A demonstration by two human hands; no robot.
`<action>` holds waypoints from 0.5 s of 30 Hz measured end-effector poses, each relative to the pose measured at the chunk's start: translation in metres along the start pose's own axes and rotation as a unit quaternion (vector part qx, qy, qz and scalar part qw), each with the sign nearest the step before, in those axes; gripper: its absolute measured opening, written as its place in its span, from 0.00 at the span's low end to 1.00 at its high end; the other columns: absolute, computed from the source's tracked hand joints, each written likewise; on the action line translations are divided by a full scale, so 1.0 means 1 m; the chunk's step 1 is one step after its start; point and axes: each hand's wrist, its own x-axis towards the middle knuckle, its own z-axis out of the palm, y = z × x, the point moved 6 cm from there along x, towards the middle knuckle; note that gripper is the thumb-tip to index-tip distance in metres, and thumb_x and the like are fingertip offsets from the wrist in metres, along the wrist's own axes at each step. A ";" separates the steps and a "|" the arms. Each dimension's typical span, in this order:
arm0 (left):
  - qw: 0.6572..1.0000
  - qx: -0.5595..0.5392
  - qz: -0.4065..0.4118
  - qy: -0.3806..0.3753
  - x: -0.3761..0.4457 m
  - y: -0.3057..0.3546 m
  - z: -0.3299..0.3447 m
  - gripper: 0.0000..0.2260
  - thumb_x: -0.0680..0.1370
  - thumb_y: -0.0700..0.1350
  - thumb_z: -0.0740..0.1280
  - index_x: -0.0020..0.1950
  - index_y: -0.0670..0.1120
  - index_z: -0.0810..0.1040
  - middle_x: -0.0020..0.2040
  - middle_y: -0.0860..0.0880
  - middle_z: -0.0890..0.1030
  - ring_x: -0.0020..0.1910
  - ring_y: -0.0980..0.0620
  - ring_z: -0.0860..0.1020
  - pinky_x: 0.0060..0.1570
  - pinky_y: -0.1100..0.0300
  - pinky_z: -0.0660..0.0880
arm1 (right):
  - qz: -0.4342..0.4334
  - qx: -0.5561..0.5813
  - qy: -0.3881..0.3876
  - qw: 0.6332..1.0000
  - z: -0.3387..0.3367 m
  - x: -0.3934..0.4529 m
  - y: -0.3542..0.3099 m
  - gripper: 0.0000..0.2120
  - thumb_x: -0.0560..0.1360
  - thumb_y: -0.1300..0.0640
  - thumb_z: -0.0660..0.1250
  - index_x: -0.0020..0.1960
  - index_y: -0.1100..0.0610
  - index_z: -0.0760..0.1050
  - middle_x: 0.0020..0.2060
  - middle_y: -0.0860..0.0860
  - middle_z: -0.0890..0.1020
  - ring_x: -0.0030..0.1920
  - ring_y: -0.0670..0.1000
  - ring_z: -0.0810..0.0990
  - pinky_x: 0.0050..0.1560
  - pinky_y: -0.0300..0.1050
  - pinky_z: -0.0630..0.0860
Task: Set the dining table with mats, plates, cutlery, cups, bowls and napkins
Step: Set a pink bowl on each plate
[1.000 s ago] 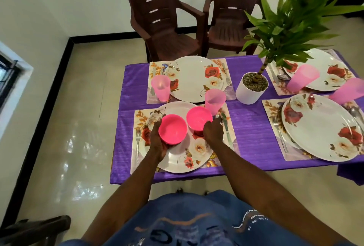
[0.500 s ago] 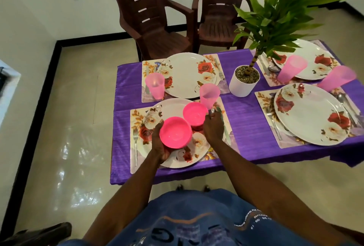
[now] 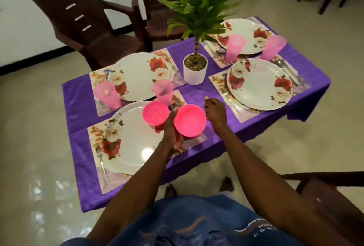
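A purple-clothed table (image 3: 197, 96) carries floral mats, each with a floral plate. One pink bowl (image 3: 155, 112) stands on the far edge of the near-left plate (image 3: 134, 143). My left hand (image 3: 172, 133) grips a second pink bowl (image 3: 190, 120) from below, just right of that plate and above the mat's right edge. Beside this bowl, over the cloth, my right hand (image 3: 215, 111) hovers with fingers loosely curled and nothing in it. Pink cups (image 3: 163, 91) (image 3: 107, 95) stand by the left plates. A fork (image 3: 102, 163) lies left of the near plate.
A potted plant (image 3: 195, 72) stands mid-table. On the right are two more plates (image 3: 258, 84) (image 3: 246, 34) with pink cups (image 3: 234, 47) (image 3: 272, 47) and cutlery. Two brown chairs (image 3: 88, 25) (image 3: 157, 9) stand behind the table, and another chair (image 3: 325, 192) is at my right.
My right hand has let go of the bowl it held, which now rests on the near-left plate. My left hand has carried its bowl to the right. My view has shifted right.
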 end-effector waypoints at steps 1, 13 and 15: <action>1.000 0.009 -0.001 0.012 0.006 -0.002 0.010 0.30 0.70 0.62 0.69 0.67 0.47 0.75 0.63 0.40 0.79 0.61 0.36 0.76 0.58 0.35 0.74 | 0.003 0.009 -0.002 1.000 -0.010 0.005 -0.001 0.18 0.78 0.47 0.63 0.33 0.55 0.71 0.28 0.51 0.74 0.30 0.52 0.71 0.34 0.52 0.70; 0.998 0.058 0.023 0.026 0.081 -0.109 0.182 0.21 0.74 0.61 0.66 0.59 0.49 0.77 0.56 0.42 0.81 0.52 0.40 0.80 0.38 0.49 0.81 | -0.073 -0.109 0.031 0.991 -0.191 0.091 0.008 0.10 0.72 0.59 0.73 0.42 0.59 0.71 0.35 0.51 0.75 0.36 0.49 0.72 0.35 0.43 0.68; 0.998 0.053 0.011 0.032 0.089 -0.127 0.210 0.19 0.76 0.60 0.65 0.60 0.48 0.76 0.55 0.42 0.81 0.51 0.41 0.80 0.38 0.48 0.81 | -0.066 -0.134 0.036 0.988 -0.220 0.106 0.011 0.10 0.73 0.58 0.73 0.45 0.59 0.72 0.37 0.50 0.76 0.37 0.48 0.73 0.34 0.40 0.68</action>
